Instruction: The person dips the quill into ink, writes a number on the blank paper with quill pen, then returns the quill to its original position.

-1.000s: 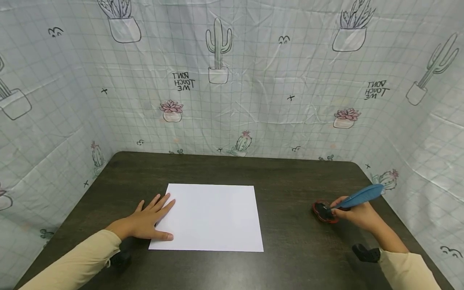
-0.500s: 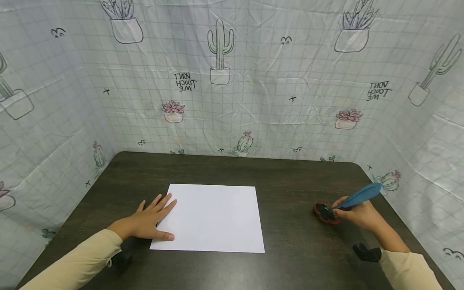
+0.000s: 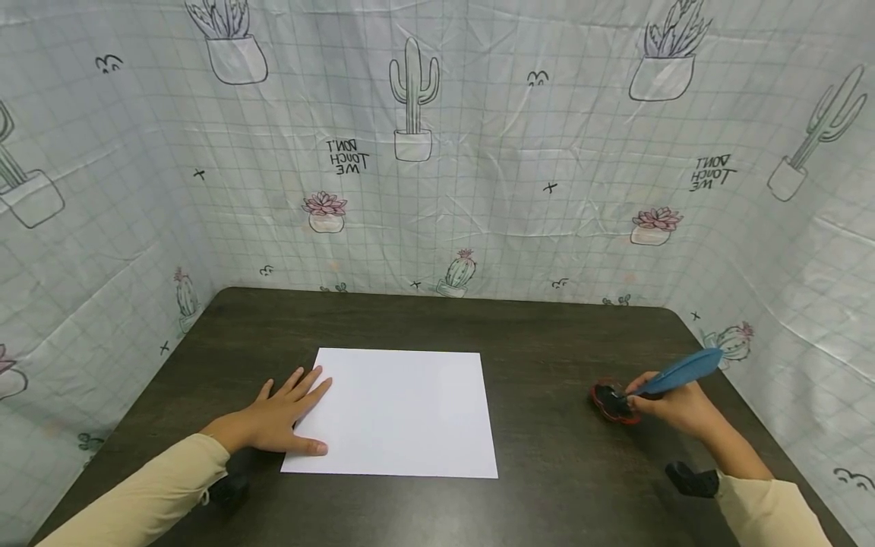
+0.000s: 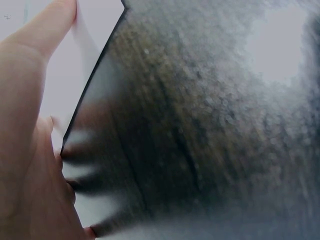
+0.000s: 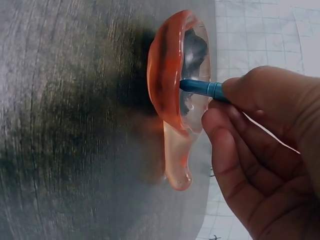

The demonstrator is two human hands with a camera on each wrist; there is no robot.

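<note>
A blank white sheet of paper (image 3: pixel 403 414) lies on the dark table. My left hand (image 3: pixel 276 419) rests over its left edge with the fingers spread, the thumb on the paper in the left wrist view. At the right, my right hand (image 3: pixel 677 412) pinches a blue feather pen (image 3: pixel 683 371) between thumb and fingers. The pen's blue tip (image 5: pixel 195 87) points down into a small translucent red-orange dish (image 5: pixel 164 75) that contains something dark, perhaps ink. A rounded tab (image 5: pixel 178 160) sticks out from the dish. Whether the tip touches the dark contents cannot be told.
The dark wooden table (image 3: pixel 437 319) has rounded far corners. A white gridded cloth (image 3: pixel 492 190) printed with cacti hangs behind it and on both sides. Black wrist-worn devices show below the left wrist and beside the right one (image 3: pixel 692 480).
Around the dish, the blue feather pen shifts very slightly. Both hands stay in place, and the sheet has not moved on the table.
</note>
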